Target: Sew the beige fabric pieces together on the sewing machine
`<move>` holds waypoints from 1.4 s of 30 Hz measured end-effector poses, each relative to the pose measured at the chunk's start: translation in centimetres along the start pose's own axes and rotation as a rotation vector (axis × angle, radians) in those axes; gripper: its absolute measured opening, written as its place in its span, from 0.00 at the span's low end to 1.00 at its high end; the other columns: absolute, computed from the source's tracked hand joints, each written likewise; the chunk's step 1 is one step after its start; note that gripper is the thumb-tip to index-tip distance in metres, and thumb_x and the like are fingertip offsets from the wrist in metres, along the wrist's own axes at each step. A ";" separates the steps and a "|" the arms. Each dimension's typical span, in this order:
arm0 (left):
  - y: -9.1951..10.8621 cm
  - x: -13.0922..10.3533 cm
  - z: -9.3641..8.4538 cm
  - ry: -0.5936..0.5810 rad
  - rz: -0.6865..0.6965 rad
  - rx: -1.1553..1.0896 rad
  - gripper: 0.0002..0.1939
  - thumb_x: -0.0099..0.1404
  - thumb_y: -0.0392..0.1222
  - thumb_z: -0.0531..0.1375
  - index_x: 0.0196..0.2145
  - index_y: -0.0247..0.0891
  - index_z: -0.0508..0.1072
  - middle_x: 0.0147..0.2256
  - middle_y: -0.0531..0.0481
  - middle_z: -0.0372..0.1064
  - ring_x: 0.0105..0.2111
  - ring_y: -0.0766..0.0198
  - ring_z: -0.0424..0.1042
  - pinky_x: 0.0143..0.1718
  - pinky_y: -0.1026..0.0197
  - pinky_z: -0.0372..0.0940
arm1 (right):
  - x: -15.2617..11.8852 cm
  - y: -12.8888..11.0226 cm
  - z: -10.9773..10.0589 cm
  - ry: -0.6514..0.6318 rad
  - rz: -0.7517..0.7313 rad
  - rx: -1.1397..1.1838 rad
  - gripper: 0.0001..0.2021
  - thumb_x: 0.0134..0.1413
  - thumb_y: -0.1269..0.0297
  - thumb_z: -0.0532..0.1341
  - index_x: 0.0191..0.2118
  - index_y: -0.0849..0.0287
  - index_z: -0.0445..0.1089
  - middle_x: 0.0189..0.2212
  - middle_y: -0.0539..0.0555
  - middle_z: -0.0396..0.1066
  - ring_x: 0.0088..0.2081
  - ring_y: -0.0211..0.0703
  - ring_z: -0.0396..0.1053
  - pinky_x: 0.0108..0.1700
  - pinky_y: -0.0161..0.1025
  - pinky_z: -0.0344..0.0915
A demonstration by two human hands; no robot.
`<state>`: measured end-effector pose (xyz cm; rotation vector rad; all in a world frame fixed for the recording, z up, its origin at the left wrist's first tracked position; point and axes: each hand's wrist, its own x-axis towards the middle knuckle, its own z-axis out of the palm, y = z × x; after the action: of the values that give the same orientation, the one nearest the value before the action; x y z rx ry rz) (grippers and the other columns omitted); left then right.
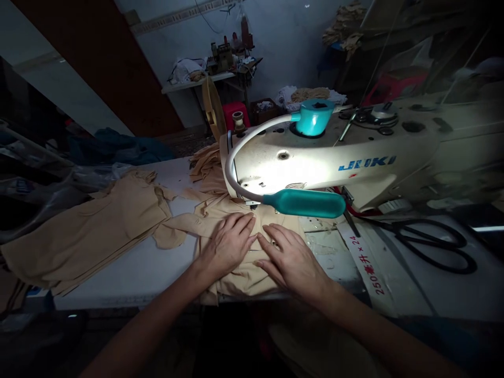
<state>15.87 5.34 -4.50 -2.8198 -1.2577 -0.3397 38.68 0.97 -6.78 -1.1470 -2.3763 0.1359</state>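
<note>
The left hand [231, 242] lies palm down on the beige cloth [242, 278], fingers stretched out and close together, pressing rather than gripping. The right hand [293, 258] rests on it too, spread wider, its thumb apart from the forefinger; the two hands' fingertips nearly meet. Whether either pinches a fold cannot be told. The cloth sits at the middle of the tabletop's front edge, right under the head of the sewing machine [283, 170]. It looks thin and soft, a plain sandy tan, rumpled into fine creases nearest the front edge, smoother and much paler where the light falls between the hands. More of it bunches up behind, beyond the machine's head. Toward the left edge of the tabletop [134, 283] lies a stack of beige pieces [106, 226], flatter, its layered edges showing, with a loose narrow piece reaching from it toward the left hand. A teal lamp [305, 203] hangs on a bent pale neck before the machine. Nearer the right edge are a white strip [364, 265] with red print and black-handled scissors [397, 229]
</note>
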 end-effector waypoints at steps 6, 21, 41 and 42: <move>-2.9 1.2 0.3 -0.028 -0.138 -0.037 0.21 0.84 0.46 0.50 0.66 0.40 0.70 0.65 0.40 0.69 0.66 0.47 0.64 0.65 0.43 0.62 | 2.8 1.1 0.1 -0.024 -0.008 0.010 0.25 0.73 0.53 0.63 0.66 0.65 0.71 0.65 0.71 0.69 0.65 0.67 0.67 0.63 0.62 0.69; -4.8 3.3 0.8 -0.020 -0.080 -0.038 0.16 0.80 0.44 0.53 0.57 0.40 0.75 0.53 0.41 0.75 0.58 0.45 0.69 0.61 0.41 0.62 | 3.5 1.3 0.8 0.009 0.065 -0.055 0.24 0.74 0.51 0.61 0.66 0.60 0.71 0.66 0.68 0.69 0.65 0.65 0.66 0.65 0.61 0.67; -3.3 2.3 0.9 0.094 -0.032 0.067 0.17 0.80 0.40 0.53 0.61 0.37 0.71 0.61 0.39 0.72 0.65 0.46 0.66 0.66 0.42 0.62 | 3.8 1.8 0.7 -0.022 0.081 -0.066 0.25 0.75 0.50 0.59 0.67 0.59 0.71 0.67 0.67 0.68 0.67 0.66 0.64 0.64 0.62 0.67; -2.9 2.0 0.8 0.101 -0.011 0.064 0.16 0.80 0.38 0.53 0.60 0.37 0.72 0.59 0.40 0.73 0.63 0.47 0.68 0.65 0.43 0.63 | 3.9 1.8 0.6 -0.026 0.080 -0.056 0.25 0.74 0.49 0.60 0.67 0.59 0.71 0.68 0.67 0.67 0.67 0.66 0.64 0.64 0.62 0.67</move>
<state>15.14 8.87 -4.97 -2.7070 -1.2413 -0.4285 37.63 5.16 -6.36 -1.2752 -2.3708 0.1120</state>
